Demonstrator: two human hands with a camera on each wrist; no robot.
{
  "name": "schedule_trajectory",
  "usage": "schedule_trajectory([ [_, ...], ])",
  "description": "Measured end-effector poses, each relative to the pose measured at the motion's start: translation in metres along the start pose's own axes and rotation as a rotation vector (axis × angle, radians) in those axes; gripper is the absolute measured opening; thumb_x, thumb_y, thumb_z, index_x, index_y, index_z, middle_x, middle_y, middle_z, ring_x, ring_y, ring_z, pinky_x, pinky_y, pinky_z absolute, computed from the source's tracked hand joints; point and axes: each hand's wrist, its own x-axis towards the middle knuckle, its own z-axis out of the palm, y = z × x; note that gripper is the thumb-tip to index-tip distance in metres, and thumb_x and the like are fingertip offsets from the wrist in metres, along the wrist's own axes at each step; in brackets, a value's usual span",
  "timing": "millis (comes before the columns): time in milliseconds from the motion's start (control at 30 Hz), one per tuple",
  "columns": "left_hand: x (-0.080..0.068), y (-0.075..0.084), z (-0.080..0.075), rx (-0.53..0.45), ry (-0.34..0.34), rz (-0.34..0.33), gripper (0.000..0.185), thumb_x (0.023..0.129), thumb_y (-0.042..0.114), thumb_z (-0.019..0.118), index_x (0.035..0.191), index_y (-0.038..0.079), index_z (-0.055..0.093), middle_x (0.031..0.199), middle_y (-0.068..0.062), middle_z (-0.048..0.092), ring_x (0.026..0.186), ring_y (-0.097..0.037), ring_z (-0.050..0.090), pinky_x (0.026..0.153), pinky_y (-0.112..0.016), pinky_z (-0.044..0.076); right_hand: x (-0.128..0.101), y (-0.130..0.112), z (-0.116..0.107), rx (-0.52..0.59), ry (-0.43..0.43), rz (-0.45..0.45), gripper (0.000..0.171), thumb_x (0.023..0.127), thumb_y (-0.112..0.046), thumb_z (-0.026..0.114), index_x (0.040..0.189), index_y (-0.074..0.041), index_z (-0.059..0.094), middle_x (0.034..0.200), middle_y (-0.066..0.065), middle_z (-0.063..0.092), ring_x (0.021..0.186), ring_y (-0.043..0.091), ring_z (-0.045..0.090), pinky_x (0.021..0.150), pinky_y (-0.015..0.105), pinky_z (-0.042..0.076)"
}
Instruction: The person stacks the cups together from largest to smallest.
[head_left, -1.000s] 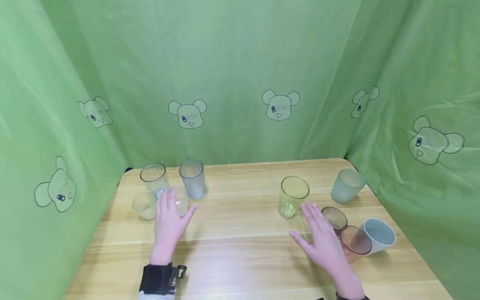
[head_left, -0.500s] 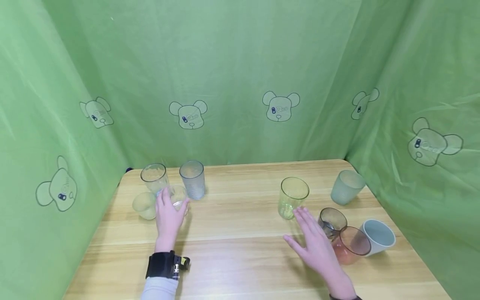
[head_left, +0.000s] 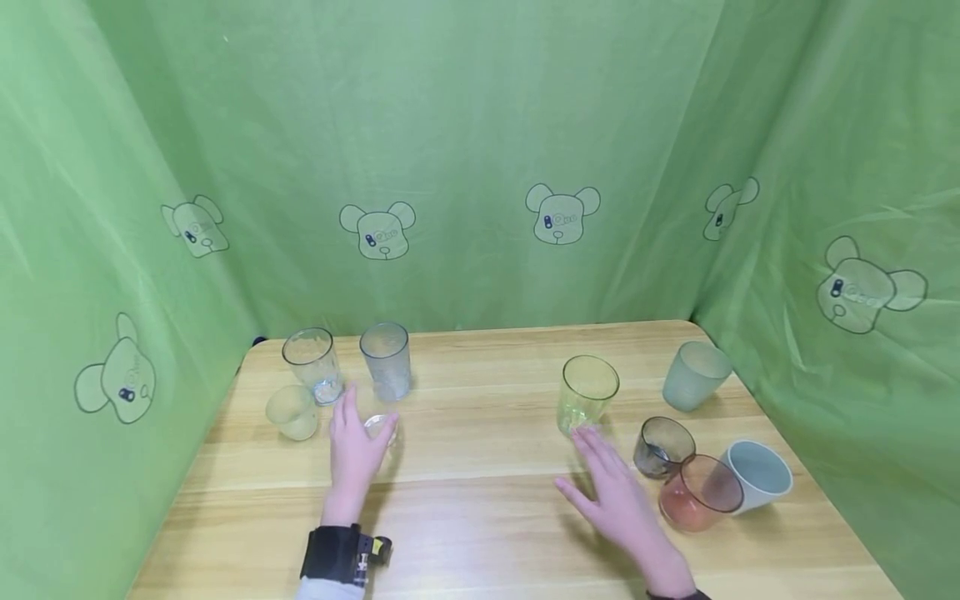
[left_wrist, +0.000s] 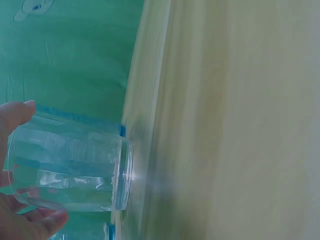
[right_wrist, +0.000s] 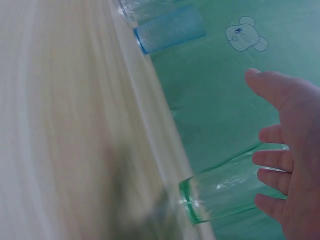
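My left hand (head_left: 356, 443) grips a small clear glass (head_left: 379, 428) that stands on the wooden table (head_left: 480, 517), just in front of the left group of cups. In the left wrist view the thumb (left_wrist: 16, 113) and fingers (left_wrist: 37, 223) wrap the clear glass (left_wrist: 70, 170). My right hand (head_left: 613, 490) hovers open with spread fingers, its fingertips close to the base of a yellow-green glass (head_left: 587, 395). In the right wrist view the right hand (right_wrist: 287, 155) is beside the green glass (right_wrist: 225, 197) without holding it.
A tall clear glass (head_left: 311, 367), a bluish textured glass (head_left: 386, 360) and a pale yellow cup (head_left: 292, 411) stand at back left. At right are a frosted grey-green cup (head_left: 693, 375), a smoky glass (head_left: 662, 447), a pink glass (head_left: 697, 493) and a white cup (head_left: 757, 473). Green curtains enclose the table.
My left hand has closed round the small clear glass and drawn it nearer and rightward, out of the left group. My right hand has shifted left, away from the smoky glass.
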Motion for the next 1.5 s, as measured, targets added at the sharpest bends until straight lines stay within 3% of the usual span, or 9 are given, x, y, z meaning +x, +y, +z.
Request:
schedule_trajectory([
  [200,-0.016,0.018,0.01,-0.032,-0.039,0.052,0.092,0.082,0.035,0.077,0.151,0.002,0.026,0.153,-0.026,0.031,0.139,-0.046,0.031,0.115,-0.061,0.029,0.0,-0.003,0.012,0.095,-0.052,-0.001,0.075,0.088,-0.043,0.068,0.147,-0.008,0.04,0.151,0.019,0.04,0.137,0.043,0.039,0.111,0.062,0.034],
  [467,-0.04,0.039,0.03,-0.063,-0.115,0.135,0.092,0.082,0.04,0.076,0.151,0.004,0.028,0.152,-0.025,0.034,0.137,-0.046,0.036,0.112,-0.061,0.034,0.006,-0.016,0.029,0.226,-0.146,0.0,0.08,0.085,-0.043,0.071,0.15,-0.012,0.037,0.154,0.012,0.039,0.14,0.034,0.04,0.113,0.055,0.035],
  [767,-0.062,0.06,0.051,-0.062,-0.171,0.26,0.091,0.08,0.037,0.078,0.15,0.005,0.031,0.151,-0.022,0.037,0.136,-0.044,0.039,0.111,-0.059,0.037,0.011,-0.033,0.047,0.31,-0.233,0.019,0.085,0.083,-0.041,0.074,0.151,-0.009,0.035,0.153,0.016,0.039,0.139,0.037,0.04,0.113,0.056,0.034],
  [1267,-0.086,0.075,0.068,-0.04,-0.299,0.41,0.092,0.081,0.046,0.073,0.152,0.008,0.028,0.153,-0.017,0.036,0.137,-0.04,0.04,0.108,-0.058,0.041,0.015,-0.033,0.066,0.41,-0.223,0.078,0.097,0.076,-0.049,0.078,0.153,-0.012,0.031,0.153,0.017,0.039,0.136,0.04,0.043,0.109,0.061,0.037],
  [1500,-0.09,0.075,0.072,-0.034,-0.315,0.423,0.094,0.081,0.048,0.074,0.154,0.014,0.025,0.154,-0.016,0.036,0.137,-0.036,0.041,0.108,-0.055,0.043,0.017,-0.034,0.072,0.489,-0.243,0.113,0.095,0.074,-0.036,0.081,0.152,-0.014,0.032,0.151,0.013,0.044,0.136,0.037,0.046,0.112,0.058,0.036],
])
